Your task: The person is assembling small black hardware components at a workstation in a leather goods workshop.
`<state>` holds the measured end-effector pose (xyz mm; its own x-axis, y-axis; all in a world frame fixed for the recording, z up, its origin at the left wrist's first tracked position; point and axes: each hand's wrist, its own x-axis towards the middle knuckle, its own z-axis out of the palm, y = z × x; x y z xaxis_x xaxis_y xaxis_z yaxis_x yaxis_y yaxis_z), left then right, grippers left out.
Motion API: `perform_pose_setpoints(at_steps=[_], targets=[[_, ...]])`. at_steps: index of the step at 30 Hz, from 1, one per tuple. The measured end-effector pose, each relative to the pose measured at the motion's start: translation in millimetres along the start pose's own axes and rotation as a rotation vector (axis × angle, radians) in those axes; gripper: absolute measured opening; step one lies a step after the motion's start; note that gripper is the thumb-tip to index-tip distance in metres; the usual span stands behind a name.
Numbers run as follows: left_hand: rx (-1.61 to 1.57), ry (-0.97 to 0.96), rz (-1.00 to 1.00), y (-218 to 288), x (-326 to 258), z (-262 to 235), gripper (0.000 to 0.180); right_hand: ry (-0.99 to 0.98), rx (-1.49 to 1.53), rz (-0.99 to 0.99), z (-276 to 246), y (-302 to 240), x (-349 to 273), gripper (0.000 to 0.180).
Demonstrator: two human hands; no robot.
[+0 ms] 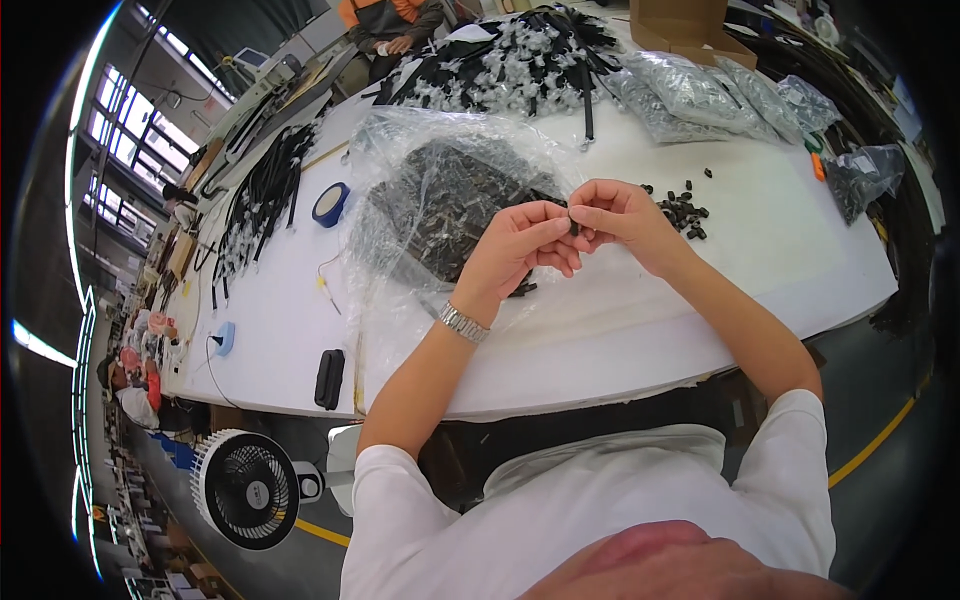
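Note:
Both hands meet over the white table, fingertips pinched together around a small black part. My left hand, with a metal watch on its wrist, grips it between thumb and index finger. My right hand pinches at the same part from the other side; the fingers cover most of it, so its exact kind is hidden. Just behind and left of my hands lies a large open clear plastic bag filled with dark small parts. A loose pile of small black pieces sits to the right of my right hand.
Black straps with clear wrapping heap at the far side; more straps lie left. Filled clear bags and an open cardboard box stand far right. A tape roll, black case and fan are left. A person sits opposite.

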<state>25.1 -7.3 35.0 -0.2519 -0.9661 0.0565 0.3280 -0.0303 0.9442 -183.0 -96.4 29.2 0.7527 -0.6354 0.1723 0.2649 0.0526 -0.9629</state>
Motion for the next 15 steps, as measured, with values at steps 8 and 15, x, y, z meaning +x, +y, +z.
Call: perform_pose_setpoints(at_steps=[8,15], targets=[[0.034,0.004,-0.007,-0.7,-7.1,1.8,0.022,-0.009,-0.016,0.026,3.4,3.0,-1.9,0.02],[-0.02,-0.052,-0.023,-1.7,-5.4,-0.5,0.021,-0.053,0.013,0.062,5.1,-3.6,-2.3,0.016]])
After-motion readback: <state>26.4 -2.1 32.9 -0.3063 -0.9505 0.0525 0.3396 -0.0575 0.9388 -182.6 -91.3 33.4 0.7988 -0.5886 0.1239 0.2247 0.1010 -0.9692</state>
